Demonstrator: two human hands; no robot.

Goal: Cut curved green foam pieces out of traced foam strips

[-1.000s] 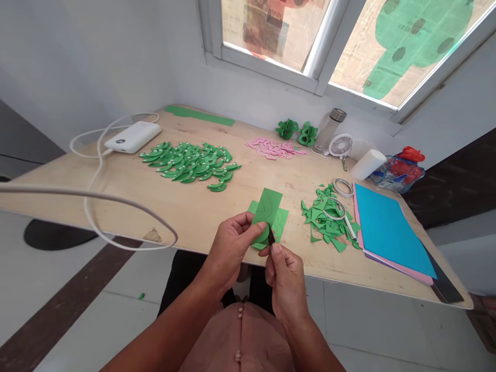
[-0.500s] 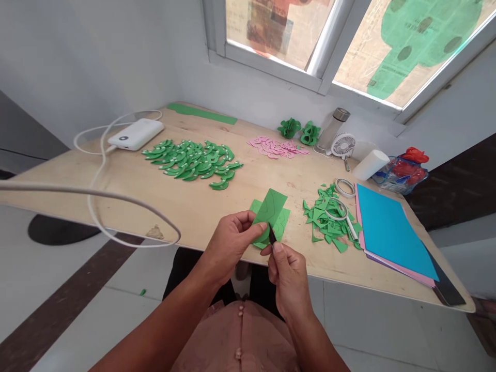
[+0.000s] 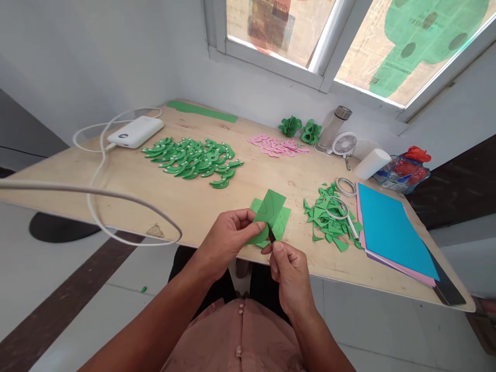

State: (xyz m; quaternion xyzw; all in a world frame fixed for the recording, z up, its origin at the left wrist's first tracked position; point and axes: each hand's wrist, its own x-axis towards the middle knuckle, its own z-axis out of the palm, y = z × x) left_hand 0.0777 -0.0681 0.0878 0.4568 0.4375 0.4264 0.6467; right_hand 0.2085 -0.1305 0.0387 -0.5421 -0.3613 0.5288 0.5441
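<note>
Between the thumb and fingers of my left hand [image 3: 230, 235] is a piece of green paper [image 3: 272, 202] with curved lines drawn on it. My right hand [image 3: 289, 268] grips small dark scissors [image 3: 270, 235], their blades against the lower right edge of that paper. The scissors' handles are mostly hidden by my fingers. Under the held piece, more green paper [image 3: 284, 219] with drawn curves lies near the table's front edge. Right of my hands is a heap of green paper scraps [image 3: 327, 219].
Green curved cutouts [image 3: 194, 157] spread at left, near a white power bank [image 3: 135, 132] and its looping cable [image 3: 93, 206]. Pink cutouts [image 3: 279, 146] lie at the back. A magnifying glass [image 3: 351, 227] rests on the scraps, beside blue sheets [image 3: 393, 227] and a tape roll [image 3: 346, 187].
The held green paper has shifted very slightly left and down with my left hand. The scissors remain at its edge, and both hands keep their grip.
</note>
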